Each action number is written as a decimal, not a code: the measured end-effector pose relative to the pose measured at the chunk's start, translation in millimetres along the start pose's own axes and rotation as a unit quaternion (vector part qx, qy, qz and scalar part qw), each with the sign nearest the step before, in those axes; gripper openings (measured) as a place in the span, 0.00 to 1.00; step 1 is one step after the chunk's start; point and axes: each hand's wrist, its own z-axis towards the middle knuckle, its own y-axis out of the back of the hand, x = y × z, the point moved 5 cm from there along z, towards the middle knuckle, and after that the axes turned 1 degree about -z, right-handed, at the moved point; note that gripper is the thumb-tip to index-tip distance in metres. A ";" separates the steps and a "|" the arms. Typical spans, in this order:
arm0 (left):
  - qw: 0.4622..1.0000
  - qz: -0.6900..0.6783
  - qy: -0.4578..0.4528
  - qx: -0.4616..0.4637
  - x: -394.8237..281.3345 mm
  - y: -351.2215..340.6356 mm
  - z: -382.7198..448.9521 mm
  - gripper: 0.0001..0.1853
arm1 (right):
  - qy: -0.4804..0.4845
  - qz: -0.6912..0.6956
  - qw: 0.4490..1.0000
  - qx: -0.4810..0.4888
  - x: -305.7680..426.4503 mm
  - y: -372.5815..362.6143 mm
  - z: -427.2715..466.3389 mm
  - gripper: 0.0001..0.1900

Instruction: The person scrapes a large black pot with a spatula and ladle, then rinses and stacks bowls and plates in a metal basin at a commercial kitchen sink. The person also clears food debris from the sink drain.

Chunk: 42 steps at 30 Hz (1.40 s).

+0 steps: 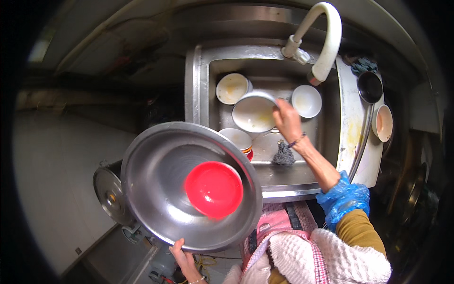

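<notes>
My left hand [184, 257] grips the near rim of a large stainless steel basin [156, 188], which is tilted and holds a red bowl [214, 190]. My right hand [288, 119] holds a white bowl [253, 115] by its right rim, over the steel sink [321, 142]. A soiled white bowl [232, 88] lies behind it on the left, and another white bowl [306, 101] lies to the right. Partly hidden by the basin, stacked bowls [237, 138] stand at the sink's left. A steel wool scrubber [283, 154] is below my right wrist.
A white curved faucet [335, 39] arches over the sink's back right. On the white ledge [349, 131] to the right are a dark bowl [370, 87], a pinkish bowl [383, 123], a hose [363, 142] and a cloth [364, 66]. A lidded pot [108, 197] stands left of the basin.
</notes>
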 end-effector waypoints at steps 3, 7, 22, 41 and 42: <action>1.000 0.019 -0.007 0.002 -0.9 1.6 6.3 0.30 | 0.031 0.066 0.997 -0.034 70.3 46.1 28.4 0.12; 0.999 0.011 -0.035 0.020 -5.1 -9.0 1.6 0.27 | 0.055 0.172 0.984 0.012 146.9 63.1 52.9 0.11; 1.000 0.004 -0.012 0.009 -1.5 -8.9 -4.0 0.29 | 0.249 -0.029 0.962 -0.104 111.2 98.8 52.3 0.22; 0.998 0.030 -0.055 0.009 -16.1 -42.1 -41.5 0.30 | 0.320 -0.018 0.932 0.167 224.3 -59.9 -0.9 0.16; 0.996 0.036 -0.083 -0.002 -15.7 -42.6 -49.5 0.29 | 0.309 -0.029 0.932 0.190 225.7 -67.4 1.0 0.15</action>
